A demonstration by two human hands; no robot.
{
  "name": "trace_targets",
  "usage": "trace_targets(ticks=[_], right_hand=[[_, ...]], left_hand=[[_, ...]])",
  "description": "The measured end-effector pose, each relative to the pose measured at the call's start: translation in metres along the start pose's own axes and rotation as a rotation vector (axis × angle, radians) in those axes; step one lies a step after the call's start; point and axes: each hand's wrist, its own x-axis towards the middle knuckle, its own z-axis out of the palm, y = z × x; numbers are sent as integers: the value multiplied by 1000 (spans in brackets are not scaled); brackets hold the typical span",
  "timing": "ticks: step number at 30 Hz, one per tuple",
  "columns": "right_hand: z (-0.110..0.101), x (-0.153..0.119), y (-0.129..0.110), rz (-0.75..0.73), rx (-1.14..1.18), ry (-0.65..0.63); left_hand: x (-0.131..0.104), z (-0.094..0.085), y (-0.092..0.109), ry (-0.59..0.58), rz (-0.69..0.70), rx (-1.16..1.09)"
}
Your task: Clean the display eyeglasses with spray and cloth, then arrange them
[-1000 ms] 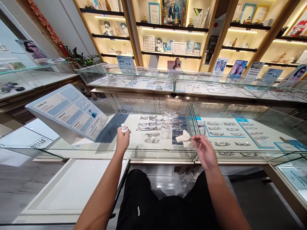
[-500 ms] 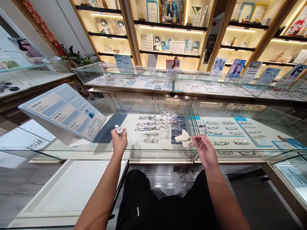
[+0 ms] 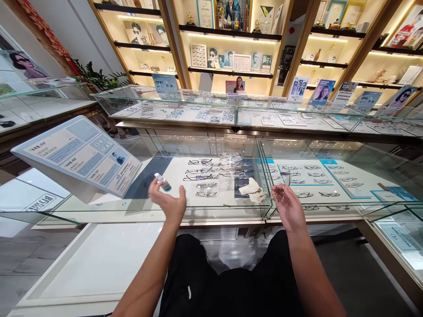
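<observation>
A small white-capped bottle (image 3: 163,182) with a teal label is at the glass counter top, slightly tilted. My left hand (image 3: 169,203) is just beside it, thumb spread away from the fingers, which still seem to touch its side. My right hand (image 3: 291,206) pinches a pair of thin-framed eyeglasses (image 3: 279,193) above the counter's right part. A crumpled cream cloth (image 3: 253,191) lies on the glass left of the eyeglasses.
Under the glass counter (image 3: 211,212), rows of eyeglass frames (image 3: 205,177) are laid out. A tilted blue-and-white sign (image 3: 82,154) stands at left. An open white drawer (image 3: 89,259) juts out below. A second display case (image 3: 178,108) stands beyond.
My left hand has opened its thumb away from the bottle, which was in its grip. My right hand has moved right with the eyeglasses, apart from the cloth.
</observation>
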Motion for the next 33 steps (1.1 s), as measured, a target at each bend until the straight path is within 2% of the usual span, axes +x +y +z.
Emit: trace_targets(ticks=[2, 6, 7, 9, 13, 16, 19, 21, 24, 26, 29, 33], right_hand=[[-2, 1, -1, 0, 12, 10], [-3, -1, -2, -13, 6, 20], [-4, -2, -2, -15, 6, 22], [-6, -4, -3, -15, 8, 27], [-14, -11, -6, -6, -3, 37], [-20, -14, -7, 4, -1, 48], [-24, -16, -7, 18, 5, 44], [-24, -17, -5, 34, 0, 34], [-20, -17, -2, 57, -10, 13], [-14, -17, 1, 75, -12, -14], [0, -19, 5, 113, -18, -78], [22, -25, 8, 151, -46, -211]], left_hand=[[-16, 4, 31, -160, 44, -101], [-57, 23, 98, -795, 34, -394], [-67, 29, 114, -893, 48, -429], [-87, 43, 141, -986, 101, -437], [-110, 72, 172, -1029, 175, -370], [-115, 88, 179, -1036, 216, -350], [-112, 93, 180, -1014, 218, -361], [-105, 91, 179, -1018, 123, -404], [-89, 85, 176, -1028, -120, -539], [-74, 81, 173, -1018, -219, -615], [-51, 72, 169, -990, -261, -650], [-24, 52, 170, -938, -235, -619]])
